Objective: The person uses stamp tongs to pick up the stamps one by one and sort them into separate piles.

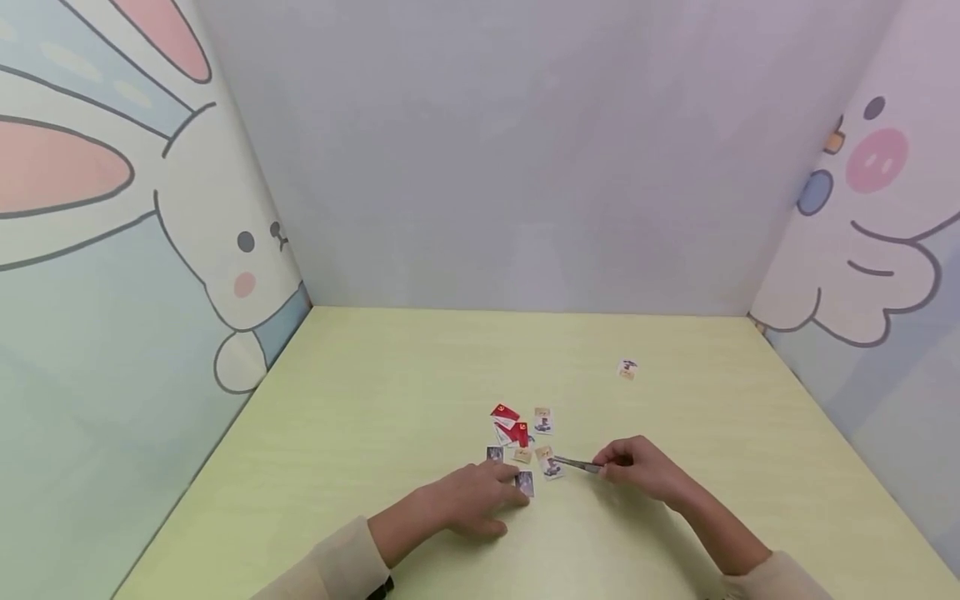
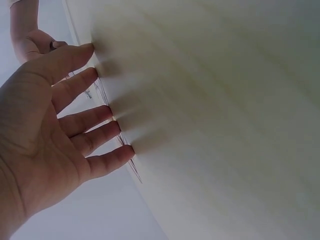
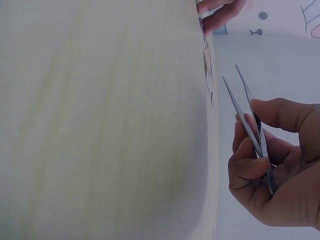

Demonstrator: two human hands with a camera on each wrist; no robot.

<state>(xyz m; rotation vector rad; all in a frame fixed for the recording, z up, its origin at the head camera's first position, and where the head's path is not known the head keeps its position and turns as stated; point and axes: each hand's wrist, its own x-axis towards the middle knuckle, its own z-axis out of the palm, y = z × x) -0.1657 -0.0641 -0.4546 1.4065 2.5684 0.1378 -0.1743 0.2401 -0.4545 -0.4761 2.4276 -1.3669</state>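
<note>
My right hand (image 1: 637,468) grips a pair of metal tweezers (image 3: 255,125). In the right wrist view the tweezers' tips are spread apart with nothing between them; in the head view they point at a tan-and-white stamp-like paper (image 1: 550,463). My left hand (image 1: 474,497), fingers spread, rests its fingertips on the table and on or beside a dark stamp-like paper (image 1: 525,483). Another dark one (image 1: 495,453) lies just beyond, partly covered by the hand. Red-and-white pieces (image 1: 506,413) overlap near a tan piece (image 1: 522,456). One more tan-and-white piece (image 1: 543,421) lies behind.
A single small printed paper (image 1: 627,369) lies apart, farther back on the right. The pale yellow-green table (image 1: 390,367) meets a plain back wall (image 1: 480,167). Side walls carry a cartoon rabbit (image 1: 225,250) on the left and a pink-nosed figure (image 1: 877,161) on the right.
</note>
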